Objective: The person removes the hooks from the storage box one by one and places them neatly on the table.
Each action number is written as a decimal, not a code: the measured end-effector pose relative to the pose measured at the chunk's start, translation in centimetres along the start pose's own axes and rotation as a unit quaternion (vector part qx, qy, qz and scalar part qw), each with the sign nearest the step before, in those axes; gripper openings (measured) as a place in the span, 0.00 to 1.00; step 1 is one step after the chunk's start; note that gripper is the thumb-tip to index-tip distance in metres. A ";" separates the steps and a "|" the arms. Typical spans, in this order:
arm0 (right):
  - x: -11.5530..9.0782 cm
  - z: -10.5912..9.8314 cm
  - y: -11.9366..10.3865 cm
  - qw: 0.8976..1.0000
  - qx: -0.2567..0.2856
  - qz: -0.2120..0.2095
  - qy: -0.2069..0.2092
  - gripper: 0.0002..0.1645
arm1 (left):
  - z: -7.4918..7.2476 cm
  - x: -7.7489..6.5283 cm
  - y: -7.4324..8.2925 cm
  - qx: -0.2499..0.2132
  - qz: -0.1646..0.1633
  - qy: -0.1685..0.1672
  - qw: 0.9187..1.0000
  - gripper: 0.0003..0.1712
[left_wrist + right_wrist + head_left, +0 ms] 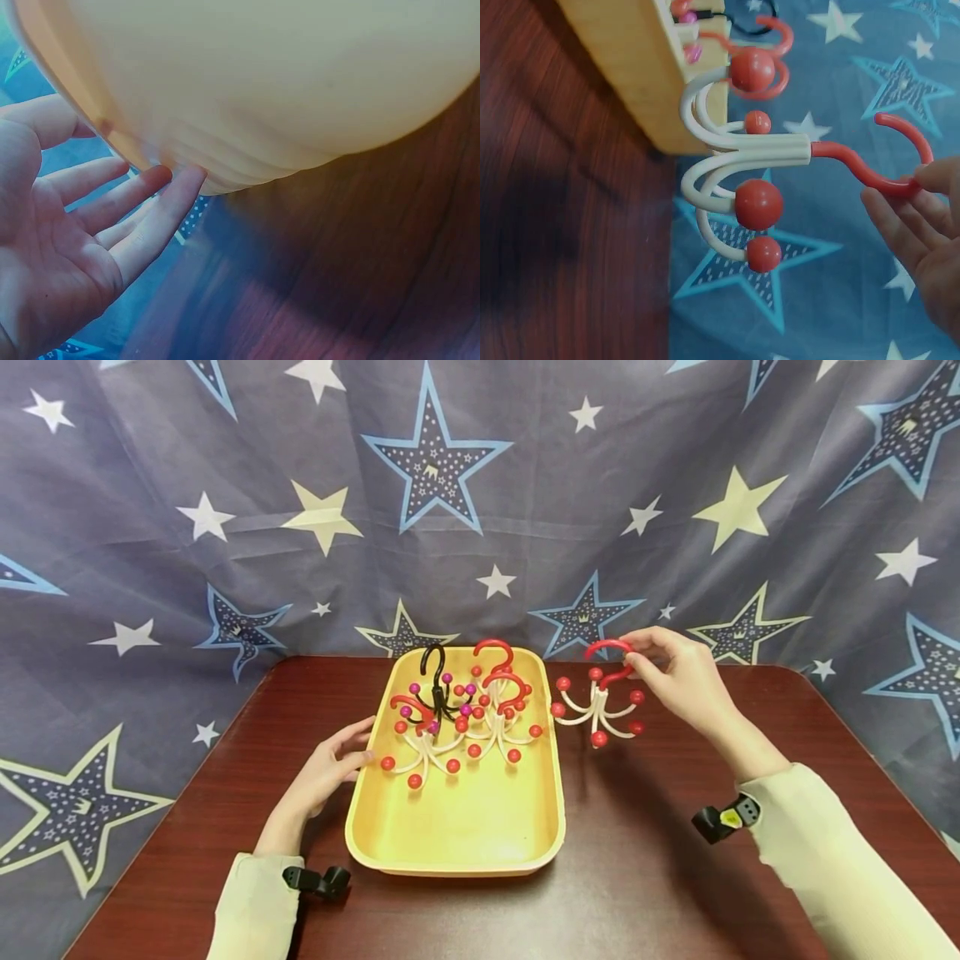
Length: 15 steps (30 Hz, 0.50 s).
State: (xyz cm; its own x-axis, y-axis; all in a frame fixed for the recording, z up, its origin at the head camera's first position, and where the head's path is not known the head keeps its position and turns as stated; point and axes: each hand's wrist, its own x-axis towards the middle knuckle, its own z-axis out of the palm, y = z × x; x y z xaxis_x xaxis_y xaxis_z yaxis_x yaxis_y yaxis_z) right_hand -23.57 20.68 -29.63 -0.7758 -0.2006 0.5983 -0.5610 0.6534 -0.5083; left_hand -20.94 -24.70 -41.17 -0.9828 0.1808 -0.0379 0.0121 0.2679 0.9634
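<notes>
In the head view my right hand (678, 681) pinches the red hook of a red-and-white octopus hanger (598, 703). It hangs in the air beyond the right rim of the yellow tray (457, 827), its curved white arms tipped with red balls. In the right wrist view, thumb and fingertips meet on the hook of that hanger (772, 150). My left hand (327, 766) is at the tray's left side. The left wrist view shows its extended fingertips touching the tray's outer wall (247, 97). A black octopus hanger (438, 693) with purple balls and three red-and-white hangers (426, 747) lie inside the tray.
The tray stands on a dark red-brown wooden table (645, 877). Behind the table hangs a grey-blue curtain (525, 527) printed with stars. Black wrist cameras (318, 882) are strapped over both pale sleeves.
</notes>
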 end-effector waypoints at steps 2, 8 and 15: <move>0.2 0.0 0.8 1.000 -0.011 0.007 0.003 0.12 | 0.0 0.0 0.0 0.001 0.000 0.000 1.000 0.33; 0.5 0.4 2.7 0.999 -0.025 0.043 0.007 0.11 | 0.0 0.0 0.0 0.002 0.000 0.000 1.000 0.33; 0.8 1.6 4.7 0.996 -0.023 0.084 0.007 0.11 | 0.0 -0.1 0.0 0.003 -0.002 0.001 1.000 0.33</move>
State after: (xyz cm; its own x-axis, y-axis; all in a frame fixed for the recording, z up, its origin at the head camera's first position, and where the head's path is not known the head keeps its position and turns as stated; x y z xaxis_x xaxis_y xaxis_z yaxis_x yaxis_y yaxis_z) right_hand -27.34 22.39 -32.52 -0.8533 -0.0768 0.5158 -0.4102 0.7095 -0.5730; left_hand -20.87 -24.68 -41.16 -0.9833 0.1773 -0.0404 0.0100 0.2747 0.9615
